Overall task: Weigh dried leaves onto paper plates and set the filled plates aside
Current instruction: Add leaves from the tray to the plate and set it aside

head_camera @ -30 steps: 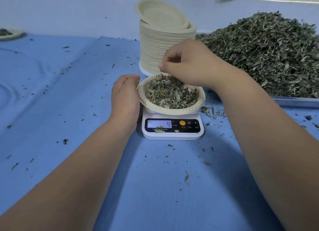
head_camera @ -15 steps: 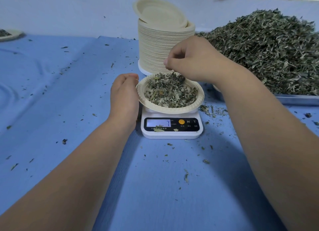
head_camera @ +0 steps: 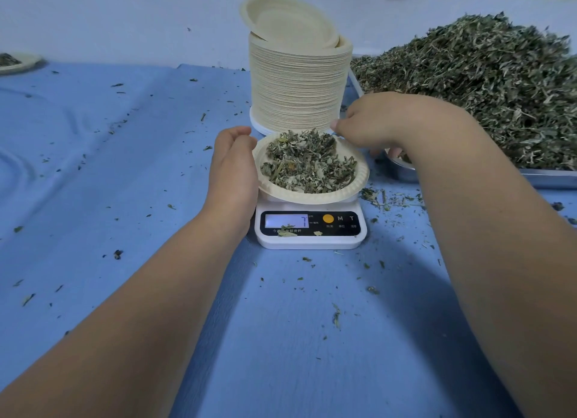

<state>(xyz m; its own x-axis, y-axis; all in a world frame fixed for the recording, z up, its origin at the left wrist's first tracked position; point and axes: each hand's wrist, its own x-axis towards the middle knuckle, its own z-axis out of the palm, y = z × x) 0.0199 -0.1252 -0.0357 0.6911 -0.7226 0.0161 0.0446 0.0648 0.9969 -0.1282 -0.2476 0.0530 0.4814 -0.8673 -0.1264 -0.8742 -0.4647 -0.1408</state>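
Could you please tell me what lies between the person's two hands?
In the head view, a paper plate heaped with dried leaves sits on the scale, between the left hand and the right hand.

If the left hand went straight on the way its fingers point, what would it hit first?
Probably the foot of the stack of paper plates, just beyond the left hand beside the filled plate on the scale. Depth is unclear; it might slip past on the stack's left.
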